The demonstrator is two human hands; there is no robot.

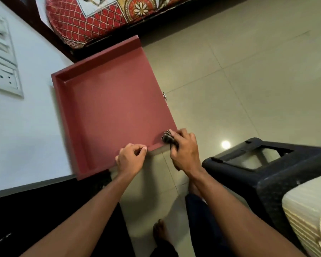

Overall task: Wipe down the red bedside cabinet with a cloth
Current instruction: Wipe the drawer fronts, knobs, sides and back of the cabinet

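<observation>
The red bedside cabinet (111, 108) fills the middle of the view, seen from above, its flat top bordered by a raised lip along the wall side and the far side. My right hand (183, 149) grips a dark patterned cloth (167, 137), bunched up and pressed against the cabinet's near right corner. My left hand (131, 157) rests on the near edge of the top, fingers curled over the edge with the thumb and fingertips close together.
A white wall with a switch and socket panel (2, 60) runs along the left. A bed with a red patterned mattress (85, 19) lies beyond the cabinet. A black plastic stool (263, 164) stands right of my hands. My bare feet (160, 230) stand on beige tiles.
</observation>
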